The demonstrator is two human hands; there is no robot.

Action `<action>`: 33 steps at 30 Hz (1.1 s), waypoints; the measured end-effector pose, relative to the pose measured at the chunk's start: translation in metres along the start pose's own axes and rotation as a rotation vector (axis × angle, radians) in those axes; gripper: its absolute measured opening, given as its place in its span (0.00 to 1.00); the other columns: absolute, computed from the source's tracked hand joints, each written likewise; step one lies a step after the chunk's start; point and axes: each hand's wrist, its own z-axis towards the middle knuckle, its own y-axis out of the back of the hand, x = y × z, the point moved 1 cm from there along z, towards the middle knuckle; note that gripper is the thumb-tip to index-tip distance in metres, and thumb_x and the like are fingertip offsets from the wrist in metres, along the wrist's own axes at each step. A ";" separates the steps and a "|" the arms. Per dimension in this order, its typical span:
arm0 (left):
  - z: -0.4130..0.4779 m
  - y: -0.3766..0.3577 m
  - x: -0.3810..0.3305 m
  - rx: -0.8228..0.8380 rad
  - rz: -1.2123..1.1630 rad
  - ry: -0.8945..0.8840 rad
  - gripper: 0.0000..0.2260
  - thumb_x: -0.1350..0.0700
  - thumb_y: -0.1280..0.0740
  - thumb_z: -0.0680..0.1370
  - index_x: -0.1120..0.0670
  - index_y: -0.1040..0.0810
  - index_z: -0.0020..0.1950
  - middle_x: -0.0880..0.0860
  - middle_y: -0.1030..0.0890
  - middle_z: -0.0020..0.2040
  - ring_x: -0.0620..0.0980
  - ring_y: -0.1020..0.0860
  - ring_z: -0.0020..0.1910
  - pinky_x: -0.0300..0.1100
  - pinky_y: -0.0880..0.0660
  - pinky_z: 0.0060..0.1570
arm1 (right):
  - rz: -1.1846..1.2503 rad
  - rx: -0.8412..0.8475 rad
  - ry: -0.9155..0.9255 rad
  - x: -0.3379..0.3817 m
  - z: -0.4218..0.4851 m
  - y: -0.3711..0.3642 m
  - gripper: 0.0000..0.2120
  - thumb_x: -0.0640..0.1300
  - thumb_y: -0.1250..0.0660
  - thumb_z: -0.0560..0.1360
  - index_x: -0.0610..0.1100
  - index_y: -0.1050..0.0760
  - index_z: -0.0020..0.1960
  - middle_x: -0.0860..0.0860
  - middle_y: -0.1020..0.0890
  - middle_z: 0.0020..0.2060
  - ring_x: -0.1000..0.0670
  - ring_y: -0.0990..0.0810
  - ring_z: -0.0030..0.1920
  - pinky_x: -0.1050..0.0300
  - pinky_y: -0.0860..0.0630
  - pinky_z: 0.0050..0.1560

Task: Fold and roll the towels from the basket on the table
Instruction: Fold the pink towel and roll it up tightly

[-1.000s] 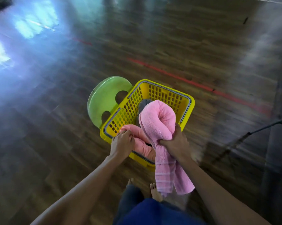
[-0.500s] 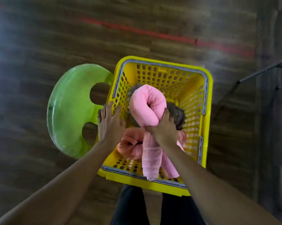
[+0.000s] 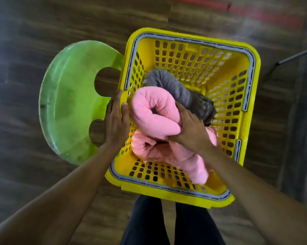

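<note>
Pink and plump, the pink rolled towel (image 3: 154,112) sits in the right hand (image 3: 190,133), whose fingers curl over its top and thumb tucks under, holding it just above the yellow perforated plastic basket (image 3: 193,57). Under it lies a second pink towel roll (image 3: 168,154), stretched towards the near right corner, and behind both a grey towel roll (image 3: 170,85) leans on the left wall. All three look rolled, so by my reckoning the rolling is well along. Whether this one is going in or coming out, I can't tell. No table is in view and no loose, unfolded towel shows.

The left hand (image 3: 116,121) lies with fingers fairly straight across the basket's left rim, thumb on the inner edge, apparently steadying it. The basket stands on a dark wooden plank floor (image 3: 43,32), touching a round green plastic stool seat (image 3: 69,103) on its left. Dark trouser legs (image 3: 145,223) stand just below. A thin black rod (image 3: 298,55) slants at the right, well apart. Nothing blocks the hands.
</note>
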 end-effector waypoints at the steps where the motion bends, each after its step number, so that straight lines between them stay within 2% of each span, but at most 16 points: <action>1: 0.001 0.003 -0.001 -0.013 -0.039 0.054 0.20 0.53 0.46 0.83 0.57 0.33 0.74 0.55 0.30 0.72 0.50 0.33 0.71 0.33 0.40 0.68 | -0.080 0.050 0.066 0.000 0.001 0.008 0.54 0.66 0.29 0.58 0.52 0.48 0.78 0.48 0.29 0.68 0.41 0.29 0.63 0.42 0.33 0.59; 2: 0.001 0.005 0.000 -0.027 -0.066 0.097 0.20 0.53 0.47 0.83 0.57 0.31 0.73 0.54 0.29 0.71 0.50 0.32 0.70 0.31 0.39 0.66 | -0.160 0.087 0.140 -0.001 0.002 0.012 0.54 0.65 0.29 0.59 0.52 0.49 0.78 0.49 0.29 0.68 0.41 0.29 0.63 0.44 0.34 0.59; 6: -0.005 0.008 0.004 -0.023 -0.040 0.117 0.18 0.55 0.46 0.83 0.56 0.30 0.72 0.54 0.27 0.70 0.52 0.28 0.67 0.34 0.36 0.62 | -0.366 0.184 0.304 -0.003 -0.010 -0.006 0.53 0.60 0.26 0.60 0.52 0.48 0.78 0.49 0.28 0.67 0.43 0.29 0.63 0.44 0.34 0.60; 9: -0.006 0.003 0.004 -0.009 -0.019 0.093 0.19 0.57 0.45 0.83 0.56 0.33 0.74 0.55 0.30 0.72 0.50 0.31 0.69 0.34 0.37 0.63 | -0.469 0.174 0.264 -0.009 -0.026 -0.043 0.55 0.60 0.25 0.58 0.48 0.47 0.78 0.45 0.26 0.63 0.41 0.26 0.59 0.41 0.32 0.61; 13: -0.007 -0.002 0.002 -0.004 0.029 0.069 0.21 0.60 0.42 0.82 0.57 0.37 0.75 0.58 0.31 0.72 0.56 0.32 0.69 0.48 0.34 0.66 | -0.503 0.190 0.164 -0.019 -0.025 -0.071 0.62 0.62 0.22 0.52 0.45 0.48 0.77 0.42 0.26 0.61 0.40 0.25 0.56 0.39 0.30 0.60; 14: -0.006 -0.003 0.001 -0.011 0.048 0.067 0.22 0.60 0.42 0.81 0.57 0.38 0.75 0.59 0.31 0.71 0.56 0.32 0.69 0.49 0.34 0.66 | -0.493 0.232 0.155 -0.020 -0.022 -0.071 0.63 0.66 0.23 0.52 0.45 0.49 0.77 0.41 0.27 0.63 0.39 0.26 0.59 0.38 0.31 0.62; 16: 0.000 -0.006 -0.001 -0.017 0.120 0.045 0.24 0.61 0.40 0.80 0.57 0.39 0.76 0.59 0.33 0.71 0.57 0.34 0.69 0.50 0.35 0.66 | -0.424 0.306 0.158 -0.021 -0.015 -0.063 0.62 0.76 0.33 0.55 0.49 0.55 0.79 0.42 0.34 0.71 0.40 0.34 0.68 0.37 0.39 0.68; 18: 0.010 -0.009 -0.002 0.017 0.256 -0.003 0.30 0.62 0.36 0.77 0.57 0.43 0.78 0.59 0.37 0.74 0.57 0.37 0.72 0.51 0.38 0.68 | -0.227 0.397 0.088 -0.019 -0.002 -0.047 0.54 0.77 0.39 0.62 0.55 0.55 0.79 0.47 0.42 0.75 0.42 0.42 0.74 0.39 0.46 0.72; 20: 0.020 -0.013 0.000 0.074 0.382 -0.037 0.35 0.61 0.34 0.75 0.56 0.47 0.79 0.57 0.41 0.77 0.57 0.40 0.74 0.52 0.37 0.69 | -0.148 0.281 -0.007 -0.019 0.020 -0.032 0.45 0.72 0.37 0.68 0.53 0.46 0.77 0.47 0.39 0.74 0.42 0.40 0.73 0.41 0.43 0.71; 22: 0.028 -0.019 0.001 0.101 0.456 -0.053 0.37 0.60 0.34 0.74 0.55 0.49 0.79 0.56 0.43 0.78 0.56 0.41 0.75 0.54 0.35 0.68 | -0.172 0.070 -0.114 -0.024 0.048 -0.025 0.45 0.70 0.34 0.68 0.48 0.43 0.76 0.44 0.36 0.72 0.40 0.37 0.71 0.41 0.39 0.69; 23: 0.031 -0.021 0.001 0.101 0.475 -0.057 0.38 0.60 0.34 0.73 0.55 0.50 0.79 0.55 0.43 0.78 0.56 0.41 0.75 0.54 0.33 0.67 | -0.171 0.018 -0.174 -0.027 0.063 -0.025 0.47 0.70 0.33 0.67 0.46 0.45 0.76 0.43 0.36 0.72 0.39 0.38 0.71 0.40 0.40 0.69; 25: 0.034 -0.025 0.001 0.096 0.487 -0.057 0.38 0.60 0.35 0.73 0.55 0.50 0.79 0.54 0.43 0.78 0.56 0.38 0.74 0.53 0.29 0.63 | -0.176 0.016 -0.259 -0.031 0.093 -0.028 0.55 0.71 0.32 0.65 0.45 0.53 0.78 0.42 0.42 0.75 0.39 0.43 0.75 0.38 0.44 0.71; 29: 0.034 -0.027 0.003 0.077 0.487 -0.066 0.38 0.60 0.36 0.74 0.54 0.51 0.80 0.53 0.44 0.79 0.56 0.35 0.71 0.52 0.26 0.56 | -0.222 0.178 -0.312 -0.039 0.138 -0.048 0.67 0.72 0.28 0.60 0.47 0.69 0.77 0.40 0.59 0.77 0.38 0.58 0.77 0.31 0.55 0.71; 31: 0.033 -0.029 0.004 0.068 0.474 -0.060 0.37 0.60 0.35 0.74 0.53 0.50 0.80 0.52 0.44 0.79 0.56 0.33 0.69 0.52 0.26 0.54 | -0.226 0.199 -0.326 -0.044 0.147 -0.061 0.69 0.71 0.26 0.58 0.48 0.71 0.76 0.40 0.61 0.77 0.37 0.59 0.77 0.30 0.55 0.71; 33: 0.031 -0.030 0.004 0.063 0.480 -0.054 0.37 0.59 0.35 0.74 0.53 0.50 0.80 0.52 0.44 0.79 0.56 0.32 0.68 0.51 0.26 0.53 | -0.247 0.171 -0.355 -0.047 0.150 -0.071 0.68 0.67 0.24 0.59 0.47 0.70 0.77 0.40 0.58 0.77 0.37 0.57 0.77 0.30 0.53 0.71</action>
